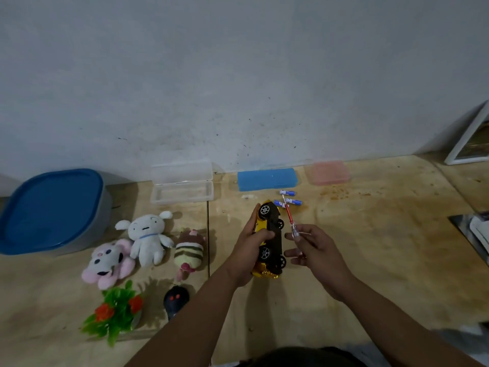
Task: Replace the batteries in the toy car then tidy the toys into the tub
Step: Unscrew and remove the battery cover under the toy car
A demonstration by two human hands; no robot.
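Note:
My left hand (247, 247) grips a yellow toy car (272, 238), turned so its black underside and wheels face right. A small screwdriver (291, 223) with a red and clear handle is pinched in my right hand (315, 250), its tip pointing up and away, just right of the car. Blue and white batteries (288, 198) lie on the floor beyond the car. The grey tub with a blue lid (53, 210) stands closed at the far left. Plush toys lie between: a white one (148, 234), a pink one (108, 263), a striped one (189, 251).
A clear open case (182, 184), a blue case (267, 179) and a pink case (328, 172) line the wall. A plastic plant (116, 311) and a black mouse toy (174, 300) lie near left. A white frame (465, 139) leans at the right wall.

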